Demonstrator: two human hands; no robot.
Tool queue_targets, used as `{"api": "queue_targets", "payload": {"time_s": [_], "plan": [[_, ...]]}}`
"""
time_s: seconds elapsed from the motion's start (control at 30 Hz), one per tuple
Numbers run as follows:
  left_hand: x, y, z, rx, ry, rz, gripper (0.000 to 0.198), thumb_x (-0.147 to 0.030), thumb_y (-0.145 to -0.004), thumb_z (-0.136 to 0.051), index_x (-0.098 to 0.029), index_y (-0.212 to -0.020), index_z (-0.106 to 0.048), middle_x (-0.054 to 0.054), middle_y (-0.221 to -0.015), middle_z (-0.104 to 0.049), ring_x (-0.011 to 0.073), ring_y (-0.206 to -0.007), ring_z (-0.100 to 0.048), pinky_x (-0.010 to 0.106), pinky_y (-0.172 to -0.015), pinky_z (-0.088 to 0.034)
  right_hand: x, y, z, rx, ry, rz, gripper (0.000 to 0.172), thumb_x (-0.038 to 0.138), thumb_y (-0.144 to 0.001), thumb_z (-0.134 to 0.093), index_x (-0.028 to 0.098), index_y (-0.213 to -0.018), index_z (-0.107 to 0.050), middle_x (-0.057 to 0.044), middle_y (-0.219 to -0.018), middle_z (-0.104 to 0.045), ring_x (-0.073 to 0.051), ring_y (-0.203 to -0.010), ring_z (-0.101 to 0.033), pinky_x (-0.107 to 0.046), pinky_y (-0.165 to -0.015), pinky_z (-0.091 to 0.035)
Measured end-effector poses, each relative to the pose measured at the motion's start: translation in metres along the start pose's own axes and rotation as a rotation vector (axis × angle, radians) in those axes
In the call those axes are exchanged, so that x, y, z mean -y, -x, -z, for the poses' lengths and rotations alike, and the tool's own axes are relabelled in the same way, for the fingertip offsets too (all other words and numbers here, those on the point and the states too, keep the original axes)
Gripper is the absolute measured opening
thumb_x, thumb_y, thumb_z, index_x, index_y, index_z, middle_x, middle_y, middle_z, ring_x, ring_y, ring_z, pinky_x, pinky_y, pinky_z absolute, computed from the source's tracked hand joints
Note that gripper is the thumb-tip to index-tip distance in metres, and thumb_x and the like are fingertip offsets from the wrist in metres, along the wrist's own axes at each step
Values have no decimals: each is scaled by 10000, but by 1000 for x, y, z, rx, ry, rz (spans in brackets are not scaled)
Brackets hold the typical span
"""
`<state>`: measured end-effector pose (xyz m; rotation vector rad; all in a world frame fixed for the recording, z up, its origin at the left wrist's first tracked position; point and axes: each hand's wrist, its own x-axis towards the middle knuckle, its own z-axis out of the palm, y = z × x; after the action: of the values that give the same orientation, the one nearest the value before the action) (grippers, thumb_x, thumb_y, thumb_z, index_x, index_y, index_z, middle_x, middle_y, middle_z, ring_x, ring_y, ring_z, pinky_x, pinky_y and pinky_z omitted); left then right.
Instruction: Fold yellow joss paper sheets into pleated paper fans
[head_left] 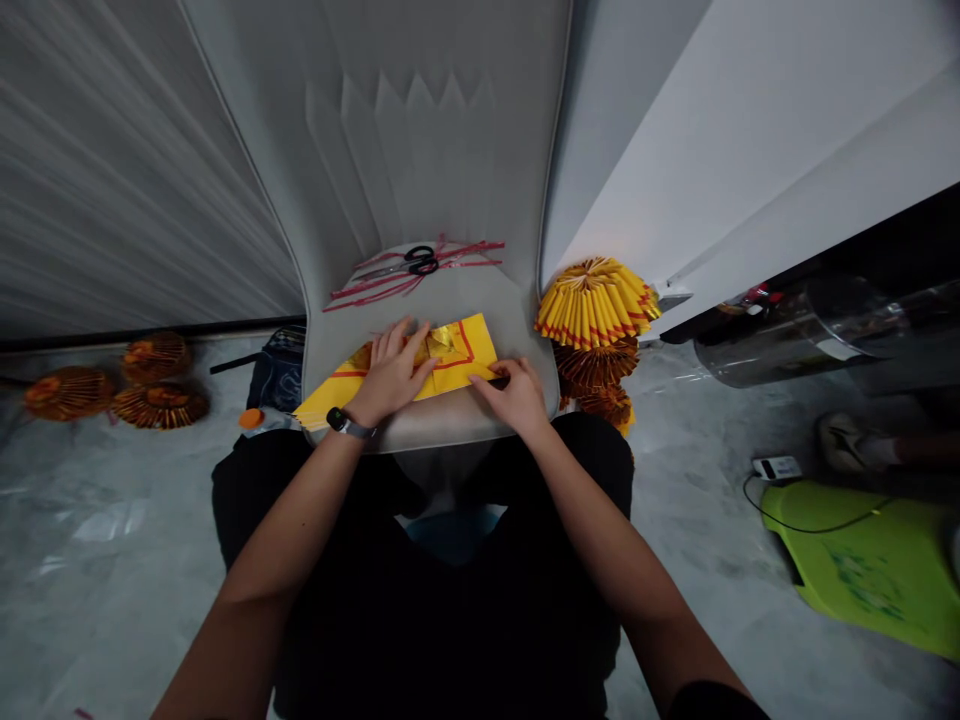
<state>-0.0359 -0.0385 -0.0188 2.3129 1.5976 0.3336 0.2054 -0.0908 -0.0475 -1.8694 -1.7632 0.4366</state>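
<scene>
Black clothing (pixel 442 560) is seen nearest the camera, with two bare forearms extended over it. A folded yellow paper sheet (pixel 420 365), lined in red and showing gold foil, is laid on a grey padded chair seat (pixel 450 425). The left grip (pixel 391 375), below a wristwatch (pixel 349 423), is held wide and pressed flat on the sheet. The right grip (pixel 514 395) is curled narrowly at the sheet's right edge, beside a thin dark item (pixel 499 382); whether that item is held cannot be told.

Black-handled scissors (pixel 421 262) and red-and-pink strips (pixel 416 275) are placed behind the sheet. Pleated yellow-and-red paper fans (pixel 596 305) are stacked against the seat's right side, and three orange-gold paper fans (pixel 112 385) are set on the grey concrete floor (pixel 105 520) to the left. A denim item (pixel 279 372) and a small orange object (pixel 251 418) are seen beside the seat. To the right, a clear plastic cylinder (pixel 795 340), a lime-green board (pixel 862 560), a black cable (pixel 817 525) and a white shoe (pixel 844 442) are found. A ribbed grey wall (pixel 127 190) and a white panel (pixel 750 150) flank the grey chair back (pixel 427 150).
</scene>
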Motion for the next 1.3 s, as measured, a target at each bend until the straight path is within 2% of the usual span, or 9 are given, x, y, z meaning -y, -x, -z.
{"api": "queue_targets", "payload": {"time_s": [0.1,0.3,0.47,0.63,0.73,0.93,1.03,1.17,1.3], "plan": [[0,-1,1,30,-59,2,551,-464,-1051,-432,-275,-1553,-558,130,-1718,-339,406,-1571,-310,650,-1280,-209,6,-1,-6,-89,61,-54,453,640,-845,-751,215,-990,-693,-135,-1044,-663,-343,-1013,-643,-524,-942,-545],[2,0,16,-36,-13,-8,531,-445,-1024,-503,-252,-1509,-599,131,-1646,-431,374,-1491,-414,585,-1248,-326,27,-2,10,-181,15,56,202,363,-945,-641,244,-782,-629,-105,-957,-644,-304,-979,-623,-477,-930,-541],[43,6,48,-115,-8,139,487,-446,-963,-624,-231,-1397,-680,138,-1408,-633,355,-1348,-544,541,-1202,-401,63,-1,4,-8,-304,263,245,338,-1077,-432,255,-1095,-662,-111,-1320,-703,-257,-1286,-648,-426,-1067,-542],[90,17,63,100,283,392,616,-608,-817,-748,-170,-1250,-739,112,-1174,-768,299,-1082,-715,407,-984,-572,77,0,-40,100,-606,203,489,405,-1087,-462,240,-1546,-431,-163,-1560,-562,-230,-1378,-623,-396,-1106,-551],[100,21,63,143,532,390,603,-683,-801,-717,-201,-1158,-774,66,-1103,-800,249,-978,-746,318,-847,-596,76,2,-51,124,-665,123,596,437,-1050,-540,205,-1584,-414,-195,-1531,-585,-250,-1316,-666,-423,-1109,-559],[109,30,59,65,873,397,726,-710,-592,-881,-193,-1097,-818,80,-1112,-815,310,-1013,-751,343,-822,-618,97,20,-43,294,-601,576,703,468,-924,-746,246,-1551,-519,-138,-1596,-546,-283,-1508,-490,-505,-1276,-382],[111,35,61,84,954,449,719,-808,-664,-809,-205,-1054,-840,75,-1067,-826,298,-957,-762,330,-762,-627,102,21,-50,212,-584,544,627,455,-953,-710,260,-1527,-549,-130,-1623,-514,-280,-1520,-474,-510,-1282,-374],[110,39,65,81,926,387,727,-768,-582,-890,-227,-1064,-848,67,-1151,-819,321,-1106,-743,377,-934,-629,92,8,-60,124,-477,326,750,504,-970,-691,227,-1615,-429,-174,-1668,-443,-316,-1556,-421,-577,-1276,-354],[111,41,66,94,954,351,779,-700,-575,-936,-214,-1172,-815,89,-1228,-800,332,-1238,-703,454,-1123,-543,93,4,-61,301,-313,524,753,568,-942,-718,184,-1558,-521,-192,-1640,-478,-320,-1568,-401,-591,-1321,-230]]}}
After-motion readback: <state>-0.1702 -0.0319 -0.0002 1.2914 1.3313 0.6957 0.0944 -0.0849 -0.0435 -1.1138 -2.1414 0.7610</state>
